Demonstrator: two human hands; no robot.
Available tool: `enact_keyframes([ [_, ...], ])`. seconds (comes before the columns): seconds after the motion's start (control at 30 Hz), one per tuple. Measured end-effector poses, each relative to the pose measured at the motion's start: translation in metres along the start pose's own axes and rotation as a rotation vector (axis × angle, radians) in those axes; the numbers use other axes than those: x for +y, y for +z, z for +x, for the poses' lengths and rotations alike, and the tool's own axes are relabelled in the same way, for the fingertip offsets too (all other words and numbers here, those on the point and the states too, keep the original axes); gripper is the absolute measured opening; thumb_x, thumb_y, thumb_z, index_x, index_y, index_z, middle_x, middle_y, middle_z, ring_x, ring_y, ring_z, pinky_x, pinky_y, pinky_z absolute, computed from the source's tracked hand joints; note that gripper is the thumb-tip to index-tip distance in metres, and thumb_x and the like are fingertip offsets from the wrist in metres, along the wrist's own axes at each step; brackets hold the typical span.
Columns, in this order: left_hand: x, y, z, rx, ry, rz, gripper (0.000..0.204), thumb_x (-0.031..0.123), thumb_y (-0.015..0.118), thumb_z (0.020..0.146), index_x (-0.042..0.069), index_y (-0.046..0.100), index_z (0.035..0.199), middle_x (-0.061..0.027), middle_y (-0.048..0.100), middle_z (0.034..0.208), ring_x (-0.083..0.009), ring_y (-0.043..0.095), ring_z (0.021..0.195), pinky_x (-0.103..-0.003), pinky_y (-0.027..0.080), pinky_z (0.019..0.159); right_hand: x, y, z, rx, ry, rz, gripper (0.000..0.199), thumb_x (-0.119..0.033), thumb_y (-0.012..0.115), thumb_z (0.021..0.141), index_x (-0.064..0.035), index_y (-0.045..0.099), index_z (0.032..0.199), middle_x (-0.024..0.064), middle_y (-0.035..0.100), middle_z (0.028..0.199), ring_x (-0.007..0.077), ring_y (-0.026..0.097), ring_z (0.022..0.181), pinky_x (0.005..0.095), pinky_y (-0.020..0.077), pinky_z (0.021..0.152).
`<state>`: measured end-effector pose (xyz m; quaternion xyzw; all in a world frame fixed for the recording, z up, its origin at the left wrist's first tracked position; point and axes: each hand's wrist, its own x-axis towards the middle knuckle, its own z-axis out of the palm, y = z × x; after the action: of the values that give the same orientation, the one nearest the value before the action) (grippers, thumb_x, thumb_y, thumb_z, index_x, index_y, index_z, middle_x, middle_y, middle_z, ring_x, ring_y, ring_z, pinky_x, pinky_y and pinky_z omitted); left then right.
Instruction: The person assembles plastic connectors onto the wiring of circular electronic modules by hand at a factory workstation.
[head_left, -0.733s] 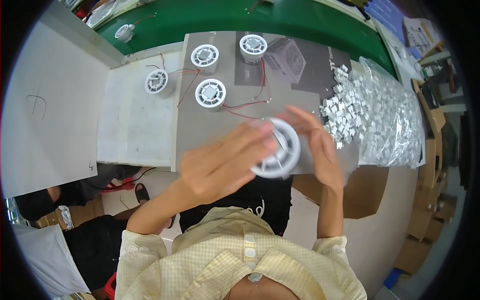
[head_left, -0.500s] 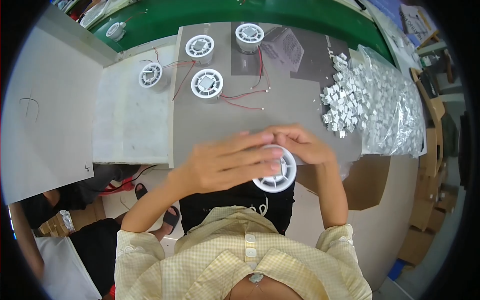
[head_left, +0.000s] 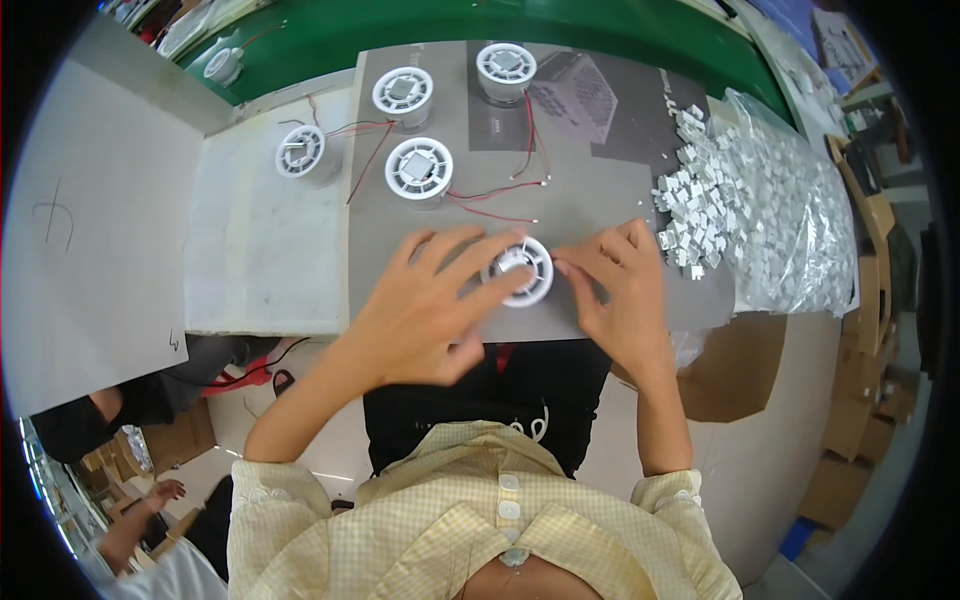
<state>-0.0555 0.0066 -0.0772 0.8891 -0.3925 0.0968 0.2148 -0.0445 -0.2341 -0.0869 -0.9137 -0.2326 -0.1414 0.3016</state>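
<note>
Two hands meet over one round white fan housing (head_left: 520,270) at the near edge of the grey tabletop (head_left: 600,200) — the left hand (head_left: 425,310) lays spread fingers across it, the right hand (head_left: 620,290) pinches its rim. Four more white fans (head_left: 418,167) with red wires lie beyond — small silver parts (head_left: 700,215) heap to the right

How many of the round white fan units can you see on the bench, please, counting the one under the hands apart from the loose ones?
Round white fan unit under the hands: 1
Round white fan units lying loose, with red wires: 5
Total: 6
</note>
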Motion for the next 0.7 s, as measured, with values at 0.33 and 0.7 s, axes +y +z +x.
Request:
enact_keyframes([
  [0.33, 0.023, 0.040, 0.032, 0.086, -0.183, -0.110, 0.048, 0.012, 0.078, 0.073, 0.003, 0.060, 0.116, -0.0151, 0.049, 0.127, -0.0347, 0.052, 0.111, -0.045, 0.046, 0.092, 0.018, -0.017, -0.022, -0.051, 0.005, -0.104, 0.016, -0.008, 0.079, 0.074, -0.0114, 0.075, 0.089, -0.0001, 0.063, 0.084, 0.0239, 0.055, 0.091, 0.0394, 0.0380, 0.084],
  [0.7, 0.002, 0.038, 0.057, -0.070, 0.054, 0.148, 0.032, 0.005, 0.065, 0.075, 0.006, 0.066, 0.107, -0.0064, 0.065, 0.096, -0.0227, 0.062, 0.098, -0.044, 0.042, 0.094, 0.083, -0.035, -0.009, 0.287, 0.343, -0.526, 0.024, -0.010, 0.078, 0.082, -0.0080, 0.071, 0.105, 0.0070, 0.066, 0.099, 0.0273, 0.056, 0.094, 0.0383, 0.0470, 0.082],
])
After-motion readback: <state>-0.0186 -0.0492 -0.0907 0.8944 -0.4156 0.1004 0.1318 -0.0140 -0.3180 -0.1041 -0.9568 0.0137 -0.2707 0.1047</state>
